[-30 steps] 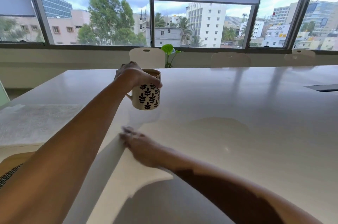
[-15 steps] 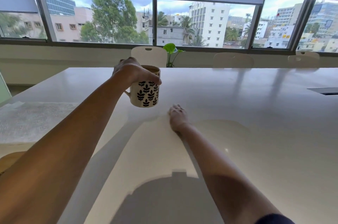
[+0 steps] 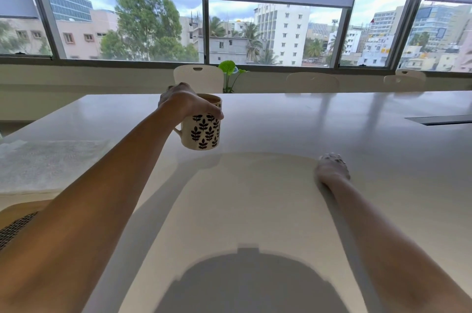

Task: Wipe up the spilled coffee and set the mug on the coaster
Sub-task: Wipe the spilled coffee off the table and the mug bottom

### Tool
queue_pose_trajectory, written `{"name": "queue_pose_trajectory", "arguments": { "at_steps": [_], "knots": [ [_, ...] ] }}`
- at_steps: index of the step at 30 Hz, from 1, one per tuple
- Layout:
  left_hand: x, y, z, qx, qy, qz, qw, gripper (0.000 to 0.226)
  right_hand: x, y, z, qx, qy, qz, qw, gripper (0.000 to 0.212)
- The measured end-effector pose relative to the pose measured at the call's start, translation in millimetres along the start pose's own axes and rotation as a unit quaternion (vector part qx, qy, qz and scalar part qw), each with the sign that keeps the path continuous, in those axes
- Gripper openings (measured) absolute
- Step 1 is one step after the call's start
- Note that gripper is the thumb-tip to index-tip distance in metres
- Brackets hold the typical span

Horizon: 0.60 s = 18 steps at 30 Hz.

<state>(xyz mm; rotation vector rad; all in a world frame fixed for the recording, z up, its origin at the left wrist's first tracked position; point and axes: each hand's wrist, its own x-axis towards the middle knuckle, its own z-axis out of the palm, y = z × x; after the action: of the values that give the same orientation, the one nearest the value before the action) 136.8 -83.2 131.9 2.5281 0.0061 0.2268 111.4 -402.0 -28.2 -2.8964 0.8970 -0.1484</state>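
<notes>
A cream mug (image 3: 203, 131) with a dark leaf print hangs a little above the white table (image 3: 344, 128). My left hand (image 3: 185, 101) grips it from above by the rim. My right hand (image 3: 332, 168) lies palm-down on the table, right of the mug and nearer to me. It is blurred. A pale speckled patch shows at its fingers, and I cannot tell whether it is a cloth. I make out no coffee stain on the glossy tabletop. A dark woven piece (image 3: 15, 229), possibly the coaster, peeks out at the lower left, partly hidden by my left arm.
A pale grey textured mat (image 3: 48, 164) lies on the table's left side. White chairs (image 3: 198, 78) and a small green plant (image 3: 229, 72) stand beyond the far edge, below the windows. A dark slot (image 3: 444, 119) is set into the table at the right.
My right hand has swept across the table from the left, below the mug, to the right. My left hand has kept the mug raised in about the same place.
</notes>
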Motion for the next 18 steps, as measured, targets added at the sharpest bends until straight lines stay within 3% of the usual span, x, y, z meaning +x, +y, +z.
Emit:
{"name": "queue_pose_trajectory", "arguments": {
  "at_steps": [3, 7, 13, 16, 18],
  "knots": [
    [-10, 8, -1, -0.003, -0.001, 0.006, 1.000, 0.075, -24, -10, -2, 0.003, 0.003, -0.027, 1.000, 0.047],
    [-19, 18, 1, -0.007, -0.004, 0.025, 1.000, 0.075, -79, -57, 4, 0.037, -0.001, -0.188, 0.982, 0.050],
    [-32, 34, 5, -0.018, -0.006, 0.052, 0.998, 0.072, -181, -100, 2, 0.119, -0.079, -0.462, 0.875, 0.048],
    [-36, 43, 10, -0.020, -0.012, 0.056, 0.998, 0.071, -204, -73, -10, 0.144, -0.109, -0.527, 0.830, 0.046],
    [-37, 47, 15, -0.023, -0.014, 0.057, 0.998, 0.071, -206, -52, -17, 0.150, -0.112, -0.539, 0.821, 0.045]
  ]
}}
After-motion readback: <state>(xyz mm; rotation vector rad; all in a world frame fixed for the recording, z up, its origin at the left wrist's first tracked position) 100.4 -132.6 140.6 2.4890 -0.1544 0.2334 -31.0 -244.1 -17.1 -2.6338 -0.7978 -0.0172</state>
